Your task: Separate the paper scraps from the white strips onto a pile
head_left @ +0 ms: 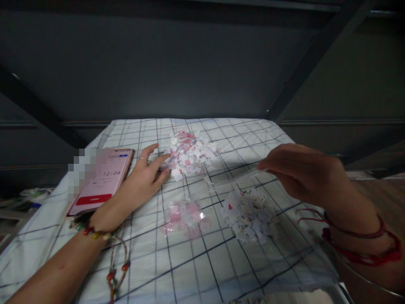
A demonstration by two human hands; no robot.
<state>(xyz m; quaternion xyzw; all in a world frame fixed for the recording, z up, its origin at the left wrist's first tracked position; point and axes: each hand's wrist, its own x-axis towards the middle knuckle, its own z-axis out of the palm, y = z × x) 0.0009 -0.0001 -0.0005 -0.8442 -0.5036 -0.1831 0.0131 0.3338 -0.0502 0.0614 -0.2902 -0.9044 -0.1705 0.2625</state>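
Observation:
My left hand (pixel 144 177) lies with its fingers apart at the left edge of a pile of small white and pink paper scraps (pixel 190 154). On the right, the fingers of my right hand (pixel 297 173) pinch one end of a thin see-through strip (pixel 234 180), which looks like plastic film. The strip hangs over the cloth toward the pile, and its far end is blurred. Below it sits a heap of mostly white paper scraps (pixel 249 215). To the left of that heap lies a smaller group of glossy pink and clear pieces (pixel 186 217).
A phone (pixel 99 181) showing a timer lies left of my left forearm. White cloth with a dark grid (pixel 190 270) covers the table. Dark panels (pixel 190 67) rise behind the table's far edge. A beaded bracelet cord (pixel 117 270) dangles from my left wrist.

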